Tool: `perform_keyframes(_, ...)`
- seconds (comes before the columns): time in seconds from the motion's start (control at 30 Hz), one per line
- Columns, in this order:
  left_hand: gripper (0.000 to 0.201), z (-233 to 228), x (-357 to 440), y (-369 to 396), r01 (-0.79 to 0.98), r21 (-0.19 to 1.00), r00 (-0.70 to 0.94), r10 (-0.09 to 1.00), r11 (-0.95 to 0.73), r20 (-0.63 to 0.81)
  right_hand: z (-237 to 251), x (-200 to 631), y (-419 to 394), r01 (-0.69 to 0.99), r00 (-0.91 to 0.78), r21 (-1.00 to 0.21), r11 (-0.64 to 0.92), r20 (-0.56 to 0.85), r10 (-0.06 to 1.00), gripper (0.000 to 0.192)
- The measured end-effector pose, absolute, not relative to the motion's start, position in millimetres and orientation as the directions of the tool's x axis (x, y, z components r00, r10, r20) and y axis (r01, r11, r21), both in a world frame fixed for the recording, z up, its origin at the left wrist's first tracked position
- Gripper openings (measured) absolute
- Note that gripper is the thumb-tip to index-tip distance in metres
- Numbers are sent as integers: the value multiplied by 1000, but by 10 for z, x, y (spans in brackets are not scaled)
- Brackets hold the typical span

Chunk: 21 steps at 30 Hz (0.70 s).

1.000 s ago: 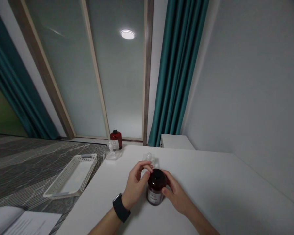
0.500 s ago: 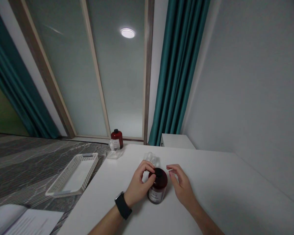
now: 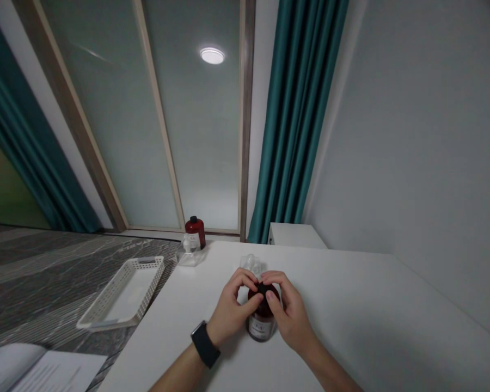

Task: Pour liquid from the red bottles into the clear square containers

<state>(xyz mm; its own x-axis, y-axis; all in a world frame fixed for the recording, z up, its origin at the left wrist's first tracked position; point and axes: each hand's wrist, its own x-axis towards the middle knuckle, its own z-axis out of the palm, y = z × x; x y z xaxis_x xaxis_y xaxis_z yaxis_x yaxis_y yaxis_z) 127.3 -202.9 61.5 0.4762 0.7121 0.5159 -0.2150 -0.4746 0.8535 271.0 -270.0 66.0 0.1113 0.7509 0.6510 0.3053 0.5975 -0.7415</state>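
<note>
The dark red bottle (image 3: pixel 262 318) stands upright near the white table's (image 3: pixel 371 316) near edge; the left hand (image 3: pixel 231 313) curls around its left shoulder. The right hand (image 3: pixel 289 316) wraps its right side, fingertips (image 3: pixel 271 296) pinching the black cap (image 3: pixel 263 288); a second red bottle (image 3: pixel 195 233) stands far left.

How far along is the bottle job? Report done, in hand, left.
Done: dark red bottle stands upright on the white table. In hand: left hand grips it, right hand pinches its black cap. Left: cap not yet off; second bottle at the far edge untouched.
</note>
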Motion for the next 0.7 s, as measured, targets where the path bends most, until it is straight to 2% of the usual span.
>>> perform_keyframes(0.23,15,653,1258,-2026,-224,855,493,702,-469,514,615,2749,-2727,389,157,-742,546,638,754,10)
perform_keyframes(0.4,18,642,1244,-2012,-229,854,504,693,-467,515,586,2763,-2734,264,155,-797,543,591,792,15)
perform_keyframes(0.57,20,629,1226,-1981,-231,856,521,684,-463,510,563,2769,-2718,307,166,-776,551,614,772,9)
perform_keyframes(0.7,20,665,1198,-1968,-204,862,542,680,-464,494,530,2787,-2706,250,172,-813,525,571,802,14)
